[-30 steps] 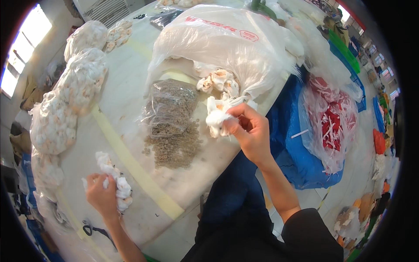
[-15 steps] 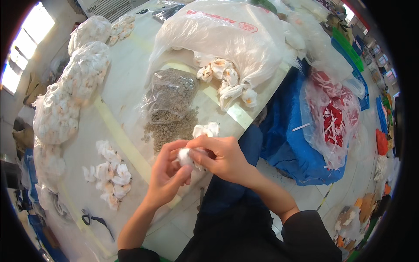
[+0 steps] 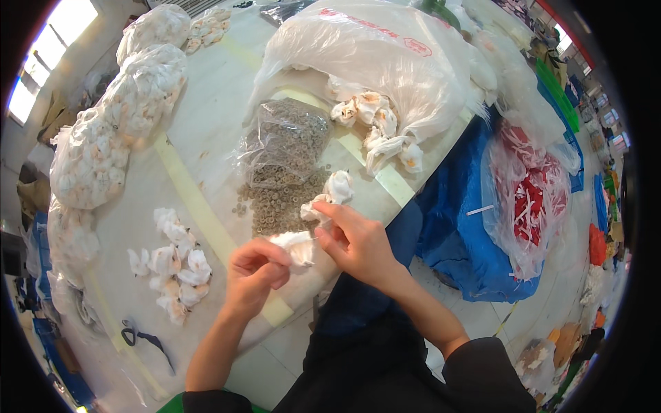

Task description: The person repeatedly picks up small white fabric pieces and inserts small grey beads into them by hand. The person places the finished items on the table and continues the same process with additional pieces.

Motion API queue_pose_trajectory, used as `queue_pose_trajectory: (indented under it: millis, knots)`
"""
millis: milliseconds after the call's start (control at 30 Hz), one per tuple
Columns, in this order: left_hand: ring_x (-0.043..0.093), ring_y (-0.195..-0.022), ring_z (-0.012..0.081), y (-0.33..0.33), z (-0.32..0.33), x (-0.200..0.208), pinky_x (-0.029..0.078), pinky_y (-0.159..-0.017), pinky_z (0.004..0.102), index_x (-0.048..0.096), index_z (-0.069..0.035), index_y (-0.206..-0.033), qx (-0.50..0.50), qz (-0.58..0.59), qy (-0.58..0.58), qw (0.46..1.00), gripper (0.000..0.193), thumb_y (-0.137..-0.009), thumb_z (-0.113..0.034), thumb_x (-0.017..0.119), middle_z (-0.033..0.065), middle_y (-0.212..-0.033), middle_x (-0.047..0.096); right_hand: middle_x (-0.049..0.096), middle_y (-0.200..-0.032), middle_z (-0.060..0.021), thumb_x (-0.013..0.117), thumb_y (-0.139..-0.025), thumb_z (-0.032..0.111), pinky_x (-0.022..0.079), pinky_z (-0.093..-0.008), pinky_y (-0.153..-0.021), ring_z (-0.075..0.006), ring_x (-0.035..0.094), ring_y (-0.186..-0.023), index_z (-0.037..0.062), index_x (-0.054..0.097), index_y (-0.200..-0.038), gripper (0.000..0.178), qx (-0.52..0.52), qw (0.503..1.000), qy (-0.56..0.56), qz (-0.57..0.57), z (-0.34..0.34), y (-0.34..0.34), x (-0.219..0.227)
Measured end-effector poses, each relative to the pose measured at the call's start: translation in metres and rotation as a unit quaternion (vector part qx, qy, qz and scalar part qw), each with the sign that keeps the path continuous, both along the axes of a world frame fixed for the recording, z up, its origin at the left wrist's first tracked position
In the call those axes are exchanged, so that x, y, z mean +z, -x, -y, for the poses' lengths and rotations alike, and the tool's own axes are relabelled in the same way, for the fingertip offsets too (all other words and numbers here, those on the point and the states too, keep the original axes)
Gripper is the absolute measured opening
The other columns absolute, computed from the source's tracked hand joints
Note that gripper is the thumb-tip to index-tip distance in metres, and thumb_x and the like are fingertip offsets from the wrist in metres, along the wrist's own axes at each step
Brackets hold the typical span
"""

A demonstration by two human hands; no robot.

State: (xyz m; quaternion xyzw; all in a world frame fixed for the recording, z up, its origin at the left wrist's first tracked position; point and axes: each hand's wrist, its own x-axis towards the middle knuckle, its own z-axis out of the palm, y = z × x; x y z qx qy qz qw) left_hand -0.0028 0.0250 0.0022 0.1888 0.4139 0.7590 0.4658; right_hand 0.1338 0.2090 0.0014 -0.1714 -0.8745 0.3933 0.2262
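My left hand (image 3: 255,272) is closed on a crumpled white soft piece (image 3: 297,248), pinched between thumb and bent fingers near the table's edge. My right hand (image 3: 361,246) is beside it, thumb and index finger apart. Its index fingertip touches one of the loose white tufts (image 3: 337,187) just beyond. Past my hands lies a heap of small grey-brown rings (image 3: 275,213), spilling from a clear plastic bag (image 3: 289,138). More white tufts with brownish marks (image 3: 180,265) are grouped on the table to the left.
Dark-handled scissors (image 3: 148,339) lie at the lower left. Filled clear bags of white tufts (image 3: 103,158) line the left side. A large white plastic bag (image 3: 372,55) with tufts at its mouth is at the back. Right of the table, a blue sack (image 3: 447,255) holds red-and-white scraps.
My hands have separated, and the white piece now shows in my left hand. The right index finger has reached forward to the loose tufts. The view has shifted slightly.
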Motion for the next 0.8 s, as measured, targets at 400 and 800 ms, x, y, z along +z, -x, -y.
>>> queue_pose_trajectory:
  millis: [400,800]
  knots:
    - [0.052,-0.07,0.004,0.01,0.017,0.002,0.04,-0.061,0.0196,0.075,0.003,-0.114,0.133,-0.179,0.133,0.966,0.019,-0.097,0.002,0.064,0.0014,-0.095,0.067,0.071,-0.091,-0.0025,0.077,-0.09,0.008,0.049,-0.0313,-0.055,-0.0183,0.057,-0.057,0.0075,0.068,-0.122,0.033,-0.197,0.975,-0.064,-0.076,-0.026,0.01,0.018]
    - [0.066,-0.081,0.0071,-0.006,0.016,0.002,0.053,-0.07,0.0218,0.072,0.002,-0.126,0.12,-0.217,0.178,0.952,0.029,-0.098,0.0,0.067,0.0053,-0.103,0.074,0.071,-0.095,-0.0102,0.08,-0.083,0.002,0.056,-0.0366,-0.067,-0.0282,0.069,-0.081,0.0026,0.071,-0.099,0.019,0.032,0.987,-0.058,-0.145,0.052,0.02,-0.005]
